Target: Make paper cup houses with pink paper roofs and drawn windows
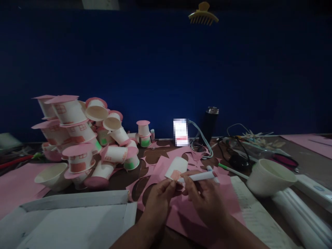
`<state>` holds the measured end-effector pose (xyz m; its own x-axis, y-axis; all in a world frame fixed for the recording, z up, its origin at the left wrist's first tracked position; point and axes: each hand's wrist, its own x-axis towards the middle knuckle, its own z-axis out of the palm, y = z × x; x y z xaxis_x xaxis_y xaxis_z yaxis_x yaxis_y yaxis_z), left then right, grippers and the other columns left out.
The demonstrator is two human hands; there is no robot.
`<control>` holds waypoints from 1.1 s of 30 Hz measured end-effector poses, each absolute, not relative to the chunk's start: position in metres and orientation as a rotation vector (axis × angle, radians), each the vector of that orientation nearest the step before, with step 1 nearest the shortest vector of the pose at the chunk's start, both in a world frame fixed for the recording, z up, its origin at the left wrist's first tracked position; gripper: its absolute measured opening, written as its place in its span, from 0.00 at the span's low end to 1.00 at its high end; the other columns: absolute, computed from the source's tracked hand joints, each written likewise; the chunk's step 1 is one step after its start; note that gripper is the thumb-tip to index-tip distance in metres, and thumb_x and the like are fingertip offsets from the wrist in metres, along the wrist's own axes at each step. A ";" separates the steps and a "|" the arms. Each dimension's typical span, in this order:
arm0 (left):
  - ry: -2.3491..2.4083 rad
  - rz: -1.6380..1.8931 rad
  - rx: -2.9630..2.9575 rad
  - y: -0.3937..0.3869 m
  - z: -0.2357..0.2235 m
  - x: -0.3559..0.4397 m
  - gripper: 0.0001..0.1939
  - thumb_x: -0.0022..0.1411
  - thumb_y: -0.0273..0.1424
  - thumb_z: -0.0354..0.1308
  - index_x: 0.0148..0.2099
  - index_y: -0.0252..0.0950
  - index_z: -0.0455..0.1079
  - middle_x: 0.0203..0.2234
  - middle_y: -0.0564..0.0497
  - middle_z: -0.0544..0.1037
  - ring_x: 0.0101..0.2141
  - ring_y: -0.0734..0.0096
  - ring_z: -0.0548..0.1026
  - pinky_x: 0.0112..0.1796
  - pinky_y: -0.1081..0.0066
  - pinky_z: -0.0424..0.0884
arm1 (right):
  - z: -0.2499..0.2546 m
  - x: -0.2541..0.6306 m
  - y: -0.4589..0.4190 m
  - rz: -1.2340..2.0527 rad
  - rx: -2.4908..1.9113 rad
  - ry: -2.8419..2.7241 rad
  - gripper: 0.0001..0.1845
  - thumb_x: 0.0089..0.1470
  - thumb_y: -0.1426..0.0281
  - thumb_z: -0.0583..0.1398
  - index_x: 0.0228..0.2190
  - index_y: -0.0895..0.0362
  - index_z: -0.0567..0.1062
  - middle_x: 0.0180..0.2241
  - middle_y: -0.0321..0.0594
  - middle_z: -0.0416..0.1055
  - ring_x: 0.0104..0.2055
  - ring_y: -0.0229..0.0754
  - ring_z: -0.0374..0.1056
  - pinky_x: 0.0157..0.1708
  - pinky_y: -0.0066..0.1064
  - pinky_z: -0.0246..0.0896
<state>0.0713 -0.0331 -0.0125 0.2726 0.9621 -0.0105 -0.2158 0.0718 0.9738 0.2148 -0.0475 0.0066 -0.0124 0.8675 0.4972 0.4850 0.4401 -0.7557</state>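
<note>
My left hand (159, 199) pinches the rim of a white paper cup (178, 166), which lies tilted above the pink paper (192, 224). An orange-pink patch is drawn on the cup's side near the rim. In my right hand (204, 197) is a white marker (201, 176), its tip pointing left at the coloured patch. Whether the tip touches the cup, I cannot tell. Both hands are close together, and some fingertips are hidden behind the cup and marker.
Stacked paper cups (77, 133) with pink tops and drawn windows fill the left. A white box lid (70, 224) lies at front left. To the right are a white cup (269, 178), a green-tipped marker (233, 171) and a dark bottle (210, 124). A lit phone (181, 132) stands behind.
</note>
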 end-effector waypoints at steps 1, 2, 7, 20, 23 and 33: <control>0.851 1.087 1.073 -0.032 -0.014 0.071 0.19 0.58 0.43 0.59 0.38 0.31 0.77 0.33 0.43 0.80 0.35 0.63 0.75 0.44 0.64 0.69 | 0.007 0.215 -0.047 0.427 -1.210 -1.662 0.13 0.62 0.64 0.53 0.33 0.56 0.75 0.26 0.38 0.75 0.25 0.37 0.73 0.23 0.24 0.66; 0.825 1.100 1.012 -0.031 -0.015 0.071 0.18 0.57 0.43 0.61 0.37 0.30 0.77 0.33 0.42 0.80 0.36 0.63 0.75 0.44 0.64 0.70 | 0.007 0.216 -0.047 0.390 -1.226 -1.668 0.13 0.62 0.64 0.53 0.33 0.56 0.74 0.24 0.37 0.74 0.24 0.38 0.72 0.22 0.25 0.65; 0.732 1.166 0.714 -0.030 -0.015 0.071 0.16 0.48 0.39 0.69 0.33 0.29 0.78 0.31 0.44 0.79 0.34 0.68 0.75 0.40 0.70 0.71 | 0.007 0.218 -0.046 0.289 -1.262 -1.677 0.14 0.61 0.63 0.53 0.31 0.57 0.74 0.24 0.38 0.74 0.24 0.39 0.73 0.20 0.25 0.63; 0.790 1.156 0.792 -0.031 -0.014 0.073 0.19 0.50 0.41 0.68 0.34 0.28 0.78 0.30 0.43 0.79 0.35 0.65 0.76 0.43 0.67 0.72 | 0.006 0.217 -0.045 0.340 -1.249 -1.579 0.15 0.61 0.62 0.54 0.37 0.57 0.76 0.23 0.37 0.75 0.24 0.39 0.73 0.24 0.27 0.67; 0.753 1.157 0.813 -0.031 -0.015 0.072 0.18 0.52 0.41 0.67 0.35 0.28 0.78 0.31 0.43 0.80 0.35 0.66 0.76 0.43 0.68 0.71 | 0.006 0.218 -0.046 0.351 -1.279 -1.611 0.15 0.61 0.62 0.53 0.32 0.56 0.77 0.21 0.37 0.74 0.25 0.40 0.74 0.23 0.26 0.66; 0.801 1.150 0.789 -0.030 -0.015 0.071 0.20 0.48 0.41 0.69 0.36 0.29 0.79 0.31 0.43 0.81 0.34 0.67 0.76 0.42 0.70 0.71 | 0.004 0.220 -0.045 0.295 -1.276 -1.582 0.14 0.62 0.62 0.53 0.38 0.56 0.75 0.21 0.35 0.74 0.23 0.40 0.74 0.27 0.28 0.67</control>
